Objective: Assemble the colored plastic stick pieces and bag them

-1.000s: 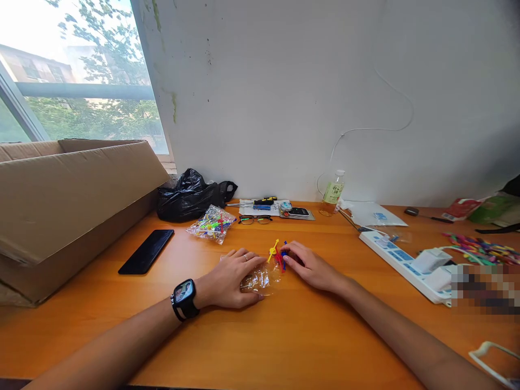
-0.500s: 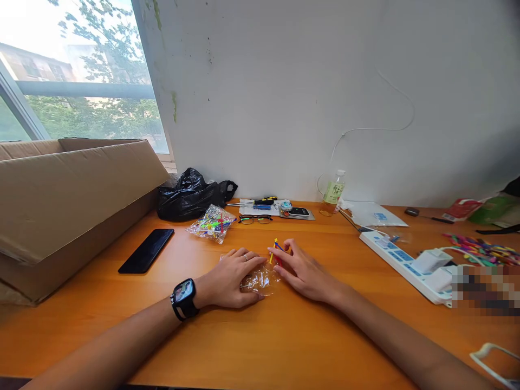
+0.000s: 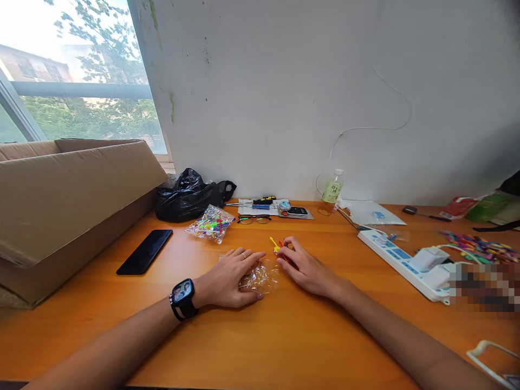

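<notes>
My left hand (image 3: 229,279), with a watch at the wrist and a ring, lies flat with its fingers stretched out over a crinkled clear plastic bag (image 3: 259,277). The bag shows beyond the fingers and thumb; what lies under the palm is hidden. Just to the right, the fingers of my right hand (image 3: 298,265) are curled together round small plastic pieces. A thin yellow piece (image 3: 275,245) sticks out at the fingertips, with a bit of red beside it. Their exact kind is too small to tell.
Behind the hands lie a clear bag of coloured plastic pieces (image 3: 211,223), glasses (image 3: 254,219), screwdrivers (image 3: 262,203) and a bottle (image 3: 332,192). A black phone (image 3: 145,252) and a cardboard box (image 3: 81,200) are on the left. At right lies a power strip (image 3: 400,265) with plugs.
My right hand's fingers have curled in more. The yellow piece, upright before beside a blue one, now tilts up to the left, and the blue is out of sight. The left hand stays put.
</notes>
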Demonstrator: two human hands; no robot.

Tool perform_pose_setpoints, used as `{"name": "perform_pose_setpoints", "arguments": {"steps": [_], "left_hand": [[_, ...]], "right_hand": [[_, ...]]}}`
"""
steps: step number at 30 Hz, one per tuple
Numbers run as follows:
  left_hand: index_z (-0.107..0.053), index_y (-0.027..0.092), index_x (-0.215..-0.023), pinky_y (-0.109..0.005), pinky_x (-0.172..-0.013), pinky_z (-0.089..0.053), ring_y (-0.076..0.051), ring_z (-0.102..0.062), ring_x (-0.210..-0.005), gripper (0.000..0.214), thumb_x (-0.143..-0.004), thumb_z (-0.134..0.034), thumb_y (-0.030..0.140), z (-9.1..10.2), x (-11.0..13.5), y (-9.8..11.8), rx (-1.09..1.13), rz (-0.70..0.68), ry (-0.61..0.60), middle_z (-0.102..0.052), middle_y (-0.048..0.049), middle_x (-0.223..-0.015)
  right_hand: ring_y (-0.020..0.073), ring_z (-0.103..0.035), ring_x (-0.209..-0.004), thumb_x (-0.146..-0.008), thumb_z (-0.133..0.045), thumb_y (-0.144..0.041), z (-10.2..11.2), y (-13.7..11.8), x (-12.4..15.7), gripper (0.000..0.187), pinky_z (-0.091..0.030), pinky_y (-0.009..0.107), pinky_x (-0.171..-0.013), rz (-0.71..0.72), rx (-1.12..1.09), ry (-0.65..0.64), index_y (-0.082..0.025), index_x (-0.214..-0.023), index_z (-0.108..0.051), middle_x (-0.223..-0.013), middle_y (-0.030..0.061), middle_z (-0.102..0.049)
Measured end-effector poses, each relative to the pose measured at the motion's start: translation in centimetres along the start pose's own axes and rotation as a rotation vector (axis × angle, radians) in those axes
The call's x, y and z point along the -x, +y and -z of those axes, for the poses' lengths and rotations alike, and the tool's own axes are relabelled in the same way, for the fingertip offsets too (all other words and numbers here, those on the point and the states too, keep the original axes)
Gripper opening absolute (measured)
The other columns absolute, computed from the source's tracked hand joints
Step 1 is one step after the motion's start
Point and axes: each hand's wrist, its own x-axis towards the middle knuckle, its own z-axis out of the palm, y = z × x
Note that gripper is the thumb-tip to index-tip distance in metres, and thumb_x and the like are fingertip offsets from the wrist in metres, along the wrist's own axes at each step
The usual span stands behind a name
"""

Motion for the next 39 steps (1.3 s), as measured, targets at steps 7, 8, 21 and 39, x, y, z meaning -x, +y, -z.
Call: {"name": "perform_pose_setpoints", "arguments": {"steps": [7,8,21,39], "left_hand": [[-0.053,0.025,-0.149,-0.048,-0.097,-0.052,-0.035,-0.063,-0.114,0.07,-0.088,-0.073,0.054,0.0,0.0,-0.1,-0.015,-0.01,-0.001,-0.069,-0.012,-0.128],[-0.053,0.025,-0.148,-0.048,-0.097,-0.052,-0.035,-0.063,-0.114,0.069,-0.088,-0.073,0.054,0.0,0.0,-0.1,-0.018,-0.009,-0.003,-0.069,-0.0121,-0.128],[-0.055,0.026,-0.147,-0.048,-0.098,-0.052,-0.035,-0.063,-0.114,0.068,-0.088,-0.073,0.055,0.2,0.1,0.0,-0.021,-0.011,-0.004,-0.068,-0.0125,-0.129],[-0.038,0.024,-0.161,-0.052,-0.103,-0.051,-0.036,-0.062,-0.118,0.086,-0.087,-0.075,0.052,-0.1,0.2,-0.1,0.011,0.011,0.015,-0.067,-0.0142,-0.133]], "right_hand": [[0.0199,-0.067,-0.091,-0.107,-0.054,-0.03,0.4,2.5,-0.3,0.012,-0.057,0.037,-0.088,0.0,0.011,0.073,-0.024,-0.101,-0.062,-0.126,0.0083,-0.057],[0.0205,-0.068,-0.093,-0.107,-0.054,-0.028,0.6,2.8,-0.3,0.011,-0.057,0.037,-0.089,0.009,0.014,0.074,-0.024,-0.102,-0.062,-0.126,0.0085,-0.057],[0.0316,-0.072,-0.108,-0.103,-0.058,-0.031,1.3,4.1,-0.3,0.049,-0.056,0.042,-0.09,-0.159,0.172,0.057,-0.02,-0.15,-0.048,-0.129,0.017,-0.071],[0.0292,-0.07,-0.094,-0.108,-0.047,-0.033,1.1,4.7,-0.6,0.024,-0.051,0.042,-0.087,-0.206,-0.11,0.133,-0.023,-0.128,-0.056,-0.11,0.0124,-0.075]]}}
